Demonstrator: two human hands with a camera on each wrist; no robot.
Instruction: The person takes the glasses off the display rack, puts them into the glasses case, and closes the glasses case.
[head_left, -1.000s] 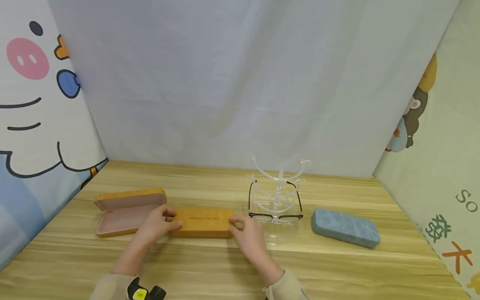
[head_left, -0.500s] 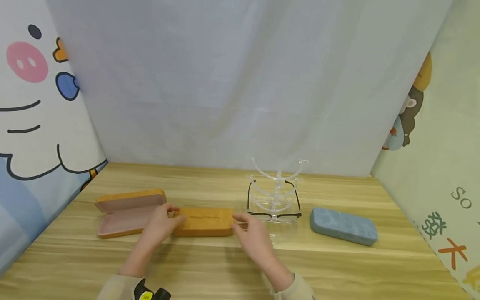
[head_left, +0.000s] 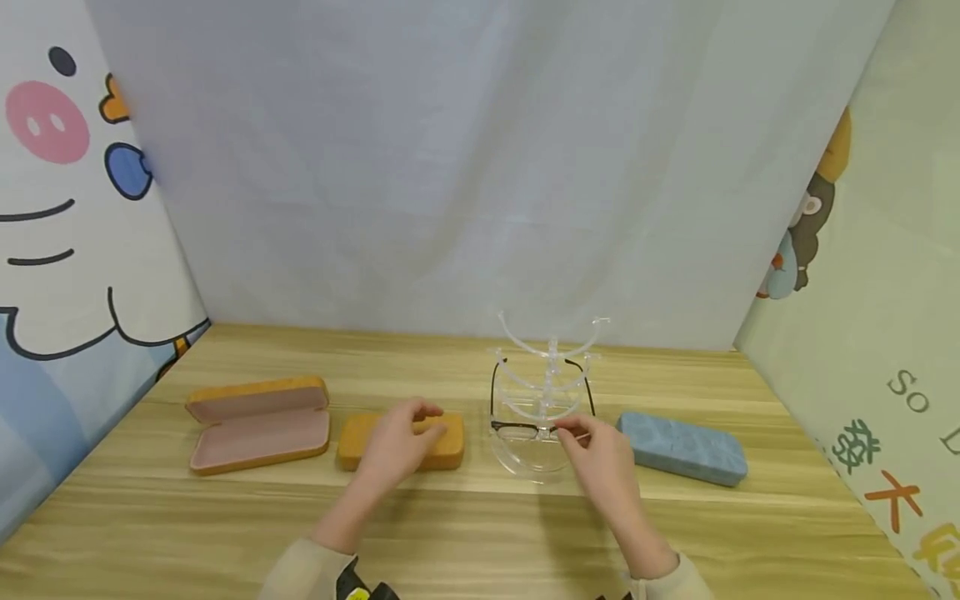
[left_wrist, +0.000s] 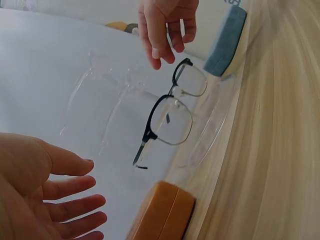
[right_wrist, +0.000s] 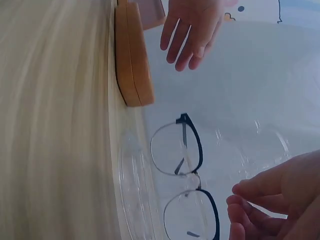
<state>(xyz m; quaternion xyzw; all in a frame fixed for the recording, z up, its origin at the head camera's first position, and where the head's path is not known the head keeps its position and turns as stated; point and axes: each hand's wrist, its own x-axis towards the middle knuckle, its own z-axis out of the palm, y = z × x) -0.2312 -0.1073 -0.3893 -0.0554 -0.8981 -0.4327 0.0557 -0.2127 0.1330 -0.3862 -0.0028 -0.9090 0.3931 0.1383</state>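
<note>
A pair of black-topped, thin-rimmed eyeglasses (head_left: 515, 426) rests on a clear tiered display stand (head_left: 552, 357), its temples pointing to the back. My right hand (head_left: 604, 462) is at the right end of the frame, fingers loosely bent; in the left wrist view a gap shows between the fingertips and the eyeglasses. Over the closed orange-yellow glasses case (head_left: 354, 443) hovers my left hand (head_left: 393, 443), which partly hides it in the head view. The wrist views show this hand's fingers (left_wrist: 82, 205) spread and relaxed, holding nothing.
To the left lies an open orange-yellow glasses case (head_left: 262, 437) with pink lining, its lid raised at the back. A closed blue glasses case (head_left: 684, 448) lies right of the stand, close to my right hand. A grey-white curtain (head_left: 450, 167) hangs behind the wooden table (head_left: 465, 550).
Both hands have left the ends of the closed orange-yellow case and moved right. My right hand has reached the eyeglasses' right side; my left hand is now over the case.
</note>
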